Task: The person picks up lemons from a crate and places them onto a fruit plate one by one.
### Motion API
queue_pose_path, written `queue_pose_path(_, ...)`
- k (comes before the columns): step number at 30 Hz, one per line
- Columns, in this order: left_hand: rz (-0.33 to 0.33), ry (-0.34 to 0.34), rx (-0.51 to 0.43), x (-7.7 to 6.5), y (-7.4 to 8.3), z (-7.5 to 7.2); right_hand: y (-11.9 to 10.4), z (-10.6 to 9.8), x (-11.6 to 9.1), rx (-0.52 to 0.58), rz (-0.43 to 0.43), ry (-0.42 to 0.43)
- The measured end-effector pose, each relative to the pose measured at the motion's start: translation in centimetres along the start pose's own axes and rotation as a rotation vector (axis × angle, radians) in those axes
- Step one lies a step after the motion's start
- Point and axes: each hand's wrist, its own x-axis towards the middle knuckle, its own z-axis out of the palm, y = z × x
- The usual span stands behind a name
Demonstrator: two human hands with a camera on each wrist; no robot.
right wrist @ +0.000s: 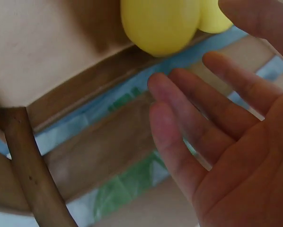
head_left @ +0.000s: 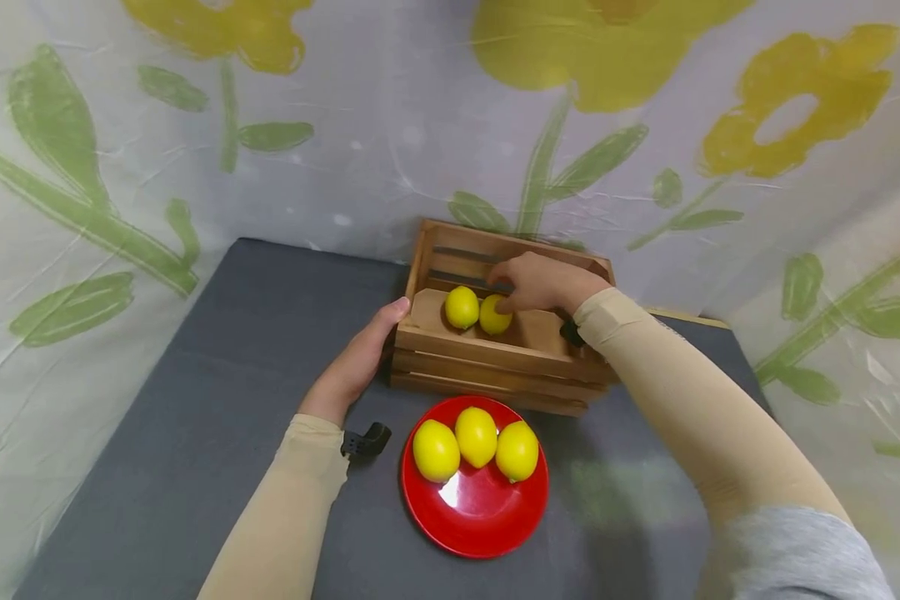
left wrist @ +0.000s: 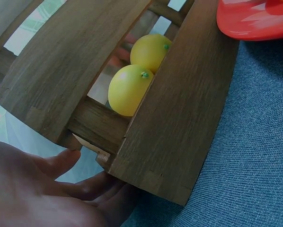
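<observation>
Inside a slatted wooden crate (head_left: pixel 495 350) lie two yellow lemons, the left one (head_left: pixel 462 307) beside the right one (head_left: pixel 493 317). My right hand (head_left: pixel 543 282) reaches into the crate from the right, fingertips at the right lemon. In the right wrist view its fingers (right wrist: pixel 212 111) are spread and loosely bent, with the lemon (right wrist: pixel 160 23) beyond them. At the crate's left end, my left hand (head_left: pixel 360 358) touches the wood. The left wrist view has its thumb and fingers (left wrist: pixel 63 163) against the crate's corner; some fingertips are hidden.
In front of the crate stands a red plate (head_left: pixel 480 521) with three lemons (head_left: pixel 476 436) on it. The crate and plate are on a dark grey table (head_left: pixel 217 400). Behind it hangs a pale sheet (head_left: pixel 390 125) with painted flowers.
</observation>
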Motion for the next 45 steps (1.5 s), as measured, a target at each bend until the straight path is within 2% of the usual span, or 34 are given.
queue_pose_path(6, 0.003, 0.000, 0.011, -0.3, 0.4, 0.6, 0.3, 0.7, 0.7, -0.017, 0.017, -0.031)
queue_pose_path(17, -0.006, -0.019, 0.032, -0.1, 0.5, 0.8, -0.5, 2.2, 1.6, -0.122, -0.035, -0.072)
queue_pose_path(30, -0.007, -0.012, 0.031, -0.2, 0.4, 0.7, -0.7, 2.5, 1.9, -0.166, 0.011, -0.102)
queue_pose_path(37, -0.027, -0.011, 0.051, -0.2, 0.5, 1.0, -0.3, 2.3, 0.9, -0.145, 0.021, -0.108)
queue_pose_path(45, -0.014, 0.003, 0.021, -0.1, 0.7, 0.9, -0.3, 0.4, -1.3, -0.105, 0.019, -0.055)
